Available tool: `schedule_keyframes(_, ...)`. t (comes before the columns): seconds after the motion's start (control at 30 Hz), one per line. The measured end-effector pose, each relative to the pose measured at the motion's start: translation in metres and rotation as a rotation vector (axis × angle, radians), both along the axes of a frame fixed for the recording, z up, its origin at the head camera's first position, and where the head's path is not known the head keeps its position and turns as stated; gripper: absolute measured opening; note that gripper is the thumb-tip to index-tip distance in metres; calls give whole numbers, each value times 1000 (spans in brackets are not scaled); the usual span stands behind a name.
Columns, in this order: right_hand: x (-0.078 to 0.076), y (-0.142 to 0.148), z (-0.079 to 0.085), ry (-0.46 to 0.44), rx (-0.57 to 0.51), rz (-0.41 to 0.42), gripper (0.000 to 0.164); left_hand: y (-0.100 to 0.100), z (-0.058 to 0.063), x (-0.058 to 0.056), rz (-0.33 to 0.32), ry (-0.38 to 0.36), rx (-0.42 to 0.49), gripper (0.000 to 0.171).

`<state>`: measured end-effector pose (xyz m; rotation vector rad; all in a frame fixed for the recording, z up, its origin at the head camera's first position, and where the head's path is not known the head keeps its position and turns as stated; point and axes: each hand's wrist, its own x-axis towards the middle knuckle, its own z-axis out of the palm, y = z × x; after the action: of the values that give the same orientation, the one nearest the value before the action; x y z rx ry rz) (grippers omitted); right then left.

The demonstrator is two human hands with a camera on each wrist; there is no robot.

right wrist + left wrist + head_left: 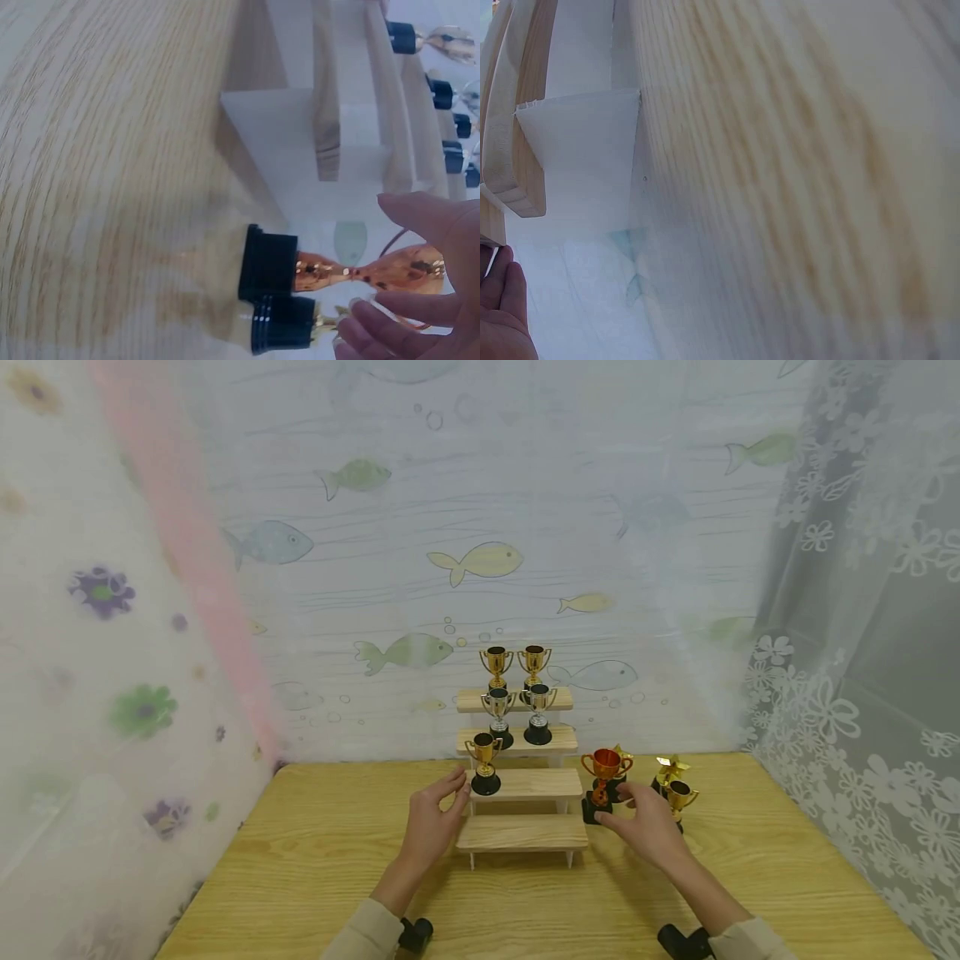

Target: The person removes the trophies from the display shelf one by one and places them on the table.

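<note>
One four-tier wooden stand (pixel 517 835) carries three gold cups (pixel 486 750) and two silver cups (pixel 538 703); right of it, the one worktop (pixel 322 827) bears one red cup (pixel 606 767), a fourth gold cup (pixel 678 797), one star-topped trophy (pixel 672 767) and one partly hidden gold trophy (pixel 283 324).

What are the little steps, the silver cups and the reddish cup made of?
The steps look like pale, smooth wood: faint grain lines streak them. The silver cups have a bright, shiny finish with highlights: metal or metal-look plastic. The reddish cup is glossy and coppery, with mirror-like reflections; it could also be coated plastic or metal.
</note>
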<state>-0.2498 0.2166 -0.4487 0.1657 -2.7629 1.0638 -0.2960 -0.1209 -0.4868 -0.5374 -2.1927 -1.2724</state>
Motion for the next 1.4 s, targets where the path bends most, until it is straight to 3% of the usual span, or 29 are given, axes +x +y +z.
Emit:
schedule_keyframes(0.63, 9, -26, 22, 51, -46, 65, 59, 2, 2, 2, 6, -21, 4, 30)
schedule_keyframes(1.4, -2, -76, 30, 119, -138, 133, 53, 1, 6, 4, 12, -21, -1, 29)
